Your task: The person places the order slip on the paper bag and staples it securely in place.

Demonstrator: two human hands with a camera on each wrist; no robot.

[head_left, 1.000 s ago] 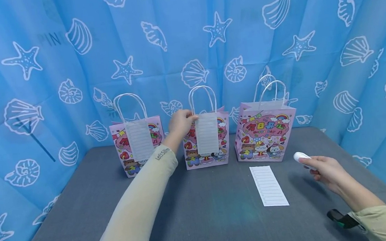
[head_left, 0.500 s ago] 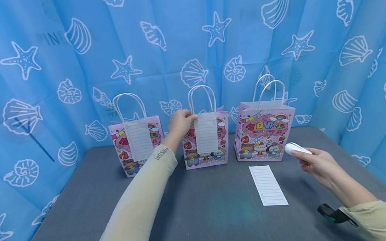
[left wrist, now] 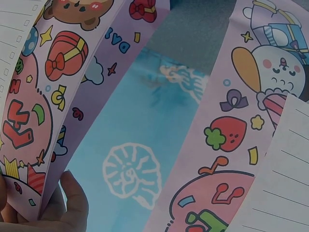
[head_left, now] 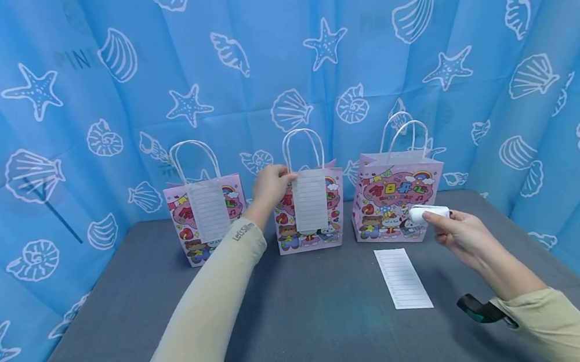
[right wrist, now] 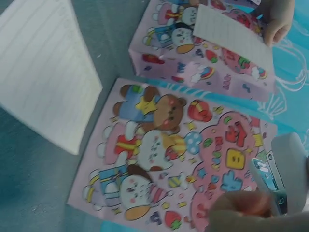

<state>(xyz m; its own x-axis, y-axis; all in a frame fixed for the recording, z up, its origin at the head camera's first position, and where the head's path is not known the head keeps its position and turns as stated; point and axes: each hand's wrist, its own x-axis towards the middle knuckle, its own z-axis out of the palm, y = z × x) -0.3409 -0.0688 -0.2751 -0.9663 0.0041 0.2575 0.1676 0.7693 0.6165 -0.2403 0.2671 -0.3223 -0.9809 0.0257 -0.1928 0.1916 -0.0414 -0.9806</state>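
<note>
I'm seeing the middle bag (head_left: 288, 238) standing upright, a lined sheet (head_left: 310, 202) covering part of its front, while the left hand (head_left: 269, 190) is pinching the rim beside that sheet's upper corner. The right hand (head_left: 466, 240) is gripping a white stapler (head_left: 424, 213) before the right bag (head_left: 396, 191); I'm not able to tell whether they're touching. A loose sheet (head_left: 403, 278) is lying flat on the grey table (head_left: 283, 333), nearer me. The left bag (head_left: 185, 233) is standing past the left forearm; a blue curtain (head_left: 276, 42) is hanging behind.
</note>
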